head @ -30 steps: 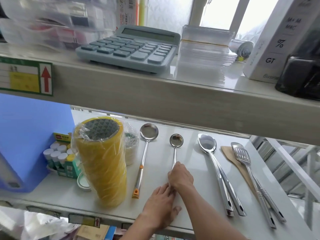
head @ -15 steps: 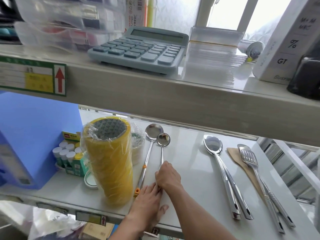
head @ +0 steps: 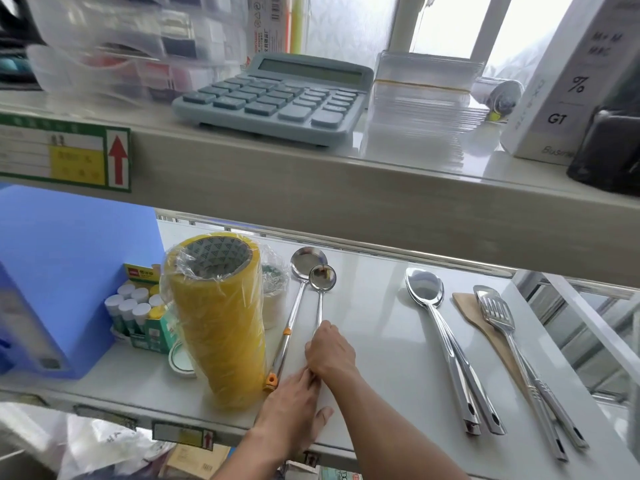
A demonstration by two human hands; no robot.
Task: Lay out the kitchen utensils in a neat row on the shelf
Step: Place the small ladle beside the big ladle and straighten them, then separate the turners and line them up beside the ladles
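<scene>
On the white lower shelf (head: 381,341) a small steel ladle (head: 322,277) lies close beside a longer ladle with orange trim (head: 294,317); their bowls overlap slightly. My right hand (head: 329,351) is closed over the small ladle's handle. My left hand (head: 294,407) rests flat on the shelf's front edge, its fingertips at the hidden handle end under my right hand. Further right lie two large steel spoons (head: 424,289), one on the other. Beyond them are a wooden spatula (head: 465,306) and a slotted turner (head: 495,311) lying over another steel utensil.
A wrapped stack of yellow tape rolls (head: 214,323) stands just left of the ladles, with a box of glue sticks (head: 138,313) and a blue box (head: 69,271) beyond. The upper shelf holds a calculator (head: 273,95), clear plastic containers (head: 422,109) and a white carton (head: 571,81).
The small ladle has slid left from the middle of the shelf until it lies against the orange-trimmed ladle. Both hands moved left with it.
</scene>
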